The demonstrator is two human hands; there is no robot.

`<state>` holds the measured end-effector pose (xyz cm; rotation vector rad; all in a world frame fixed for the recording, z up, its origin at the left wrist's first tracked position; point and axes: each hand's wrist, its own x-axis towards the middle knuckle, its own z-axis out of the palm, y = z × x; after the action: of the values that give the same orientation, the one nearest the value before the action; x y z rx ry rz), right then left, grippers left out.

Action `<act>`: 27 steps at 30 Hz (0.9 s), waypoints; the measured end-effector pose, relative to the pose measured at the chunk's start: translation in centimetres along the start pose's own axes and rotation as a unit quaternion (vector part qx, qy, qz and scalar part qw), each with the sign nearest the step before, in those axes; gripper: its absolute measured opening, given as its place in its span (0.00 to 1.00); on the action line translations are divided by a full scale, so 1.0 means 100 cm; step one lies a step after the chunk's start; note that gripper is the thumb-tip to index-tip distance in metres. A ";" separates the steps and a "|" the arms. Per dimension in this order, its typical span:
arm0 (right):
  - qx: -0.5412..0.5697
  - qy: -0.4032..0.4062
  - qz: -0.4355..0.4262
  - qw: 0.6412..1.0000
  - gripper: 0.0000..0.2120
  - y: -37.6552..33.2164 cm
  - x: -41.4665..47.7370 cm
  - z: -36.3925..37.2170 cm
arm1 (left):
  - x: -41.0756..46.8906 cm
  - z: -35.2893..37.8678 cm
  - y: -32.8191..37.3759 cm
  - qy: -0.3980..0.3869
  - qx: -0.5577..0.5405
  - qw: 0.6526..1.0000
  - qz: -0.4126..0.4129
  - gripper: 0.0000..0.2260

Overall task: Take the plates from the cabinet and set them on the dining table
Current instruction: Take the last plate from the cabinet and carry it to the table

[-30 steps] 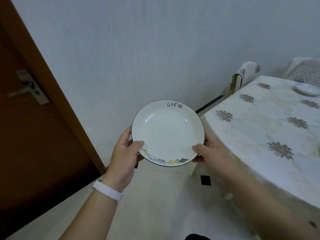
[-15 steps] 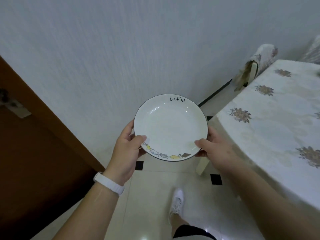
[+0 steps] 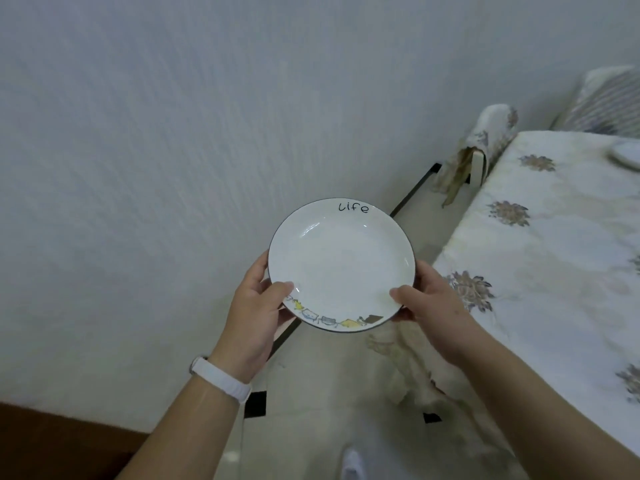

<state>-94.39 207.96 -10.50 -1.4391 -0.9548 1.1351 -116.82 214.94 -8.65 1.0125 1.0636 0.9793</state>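
So from where I stood, this was the carrying leg of the job. The plate [image 3: 341,268] was already out of the cabinet and up in the air, held roughly level in front of the person, over the floor and just short of the bench [image 3: 540,258] corner. It was white with a thin dark rim, "life" written on the far edge and a row of little cartoon shapes along the near edge.

Both hands were on it. The left hand [image 3: 256,313], white band [image 3: 221,379] on that wrist, had its thumb pressed over the rim and its fingers curled underneath, out of sight. The right hand [image 3: 429,303] did the same on the opposite side, thumb on top. So both were closed around the plate, not gripping hard as far as I could tell.

The bench sat off to the right with a flowered cloth [image 3: 509,213] on it. Another dish [image 3: 628,157] was at its far edge, blurry and half cut off. A covered chair back [image 3: 491,133] stood at the far end by the wall.

My guess at what was left: swing the plate right over the cloth, keep it flat, lower it onto a bare patch well clear of that other dish, then slide the fingers out from under. The hanging cloth corner looked like the thing to avoid snagging.
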 end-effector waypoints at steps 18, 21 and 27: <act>0.018 0.149 0.026 0.988 0.19 -0.013 0.136 -0.060 | 0.202 0.083 0.015 -0.154 0.029 0.987 -0.038 0.24; 0.010 0.176 0.032 0.984 0.19 -0.019 0.179 -0.060 | 0.258 0.091 0.018 -0.184 0.027 0.981 -0.047 0.24; -0.002 0.239 0.058 0.969 0.20 -0.040 0.274 -0.057 | 0.372 0.108 0.040 -0.229 0.025 0.971 -0.069 0.24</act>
<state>-82.27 233.54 -10.75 -1.6879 -0.5381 0.8088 -99.39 249.75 -10.76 1.1227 0.7613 0.5683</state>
